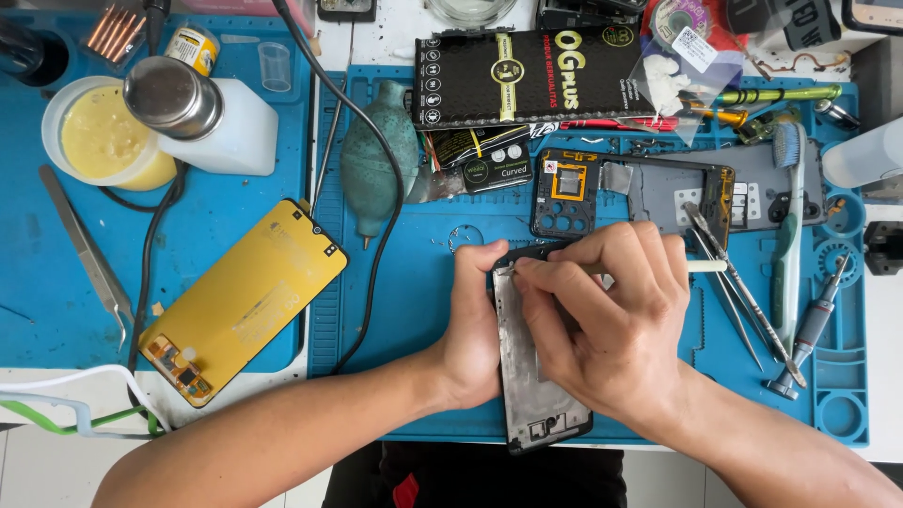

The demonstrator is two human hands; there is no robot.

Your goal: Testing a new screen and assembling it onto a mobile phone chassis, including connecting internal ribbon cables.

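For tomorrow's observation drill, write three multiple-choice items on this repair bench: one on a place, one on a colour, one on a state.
1. Where does the yellow phone screen lie relative to the phone frame in the hands?
A. to its left
B. to its right
C. under it

2. What colour is the work mat under the hands?
A. red
B. blue
C. white

3. What is the left hand doing?
A. resting flat and empty
B. lifting the tweezers
C. gripping the frame's left edge

Answers: 1 A, the screen sits on the left mat, apart from the frame. 2 B, blue shows all round the hands. 3 C, its fingers curl round the frame while the right hand works a slim pale tool at its top.
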